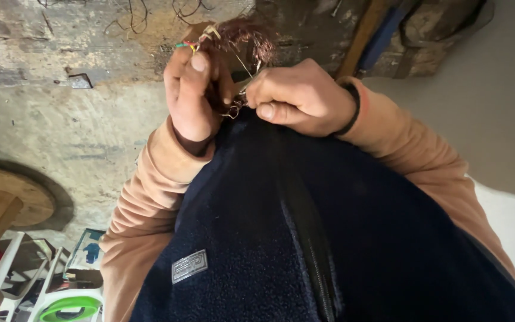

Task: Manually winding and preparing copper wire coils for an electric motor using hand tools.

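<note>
Both hands close together: left hand (195, 95) pinches a tangle of copper wire (239, 42); right hand (299, 95) is fisted around its strands.

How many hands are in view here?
2. The left hand grips the copper wire bundle at top centre; the right hand pinches wire beside it. No other hands show.

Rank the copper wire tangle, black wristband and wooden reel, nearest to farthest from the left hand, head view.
1. copper wire tangle: held in the left hand.
2. black wristband: on the right wrist.
3. wooden reel: far left, on the floor.
</note>
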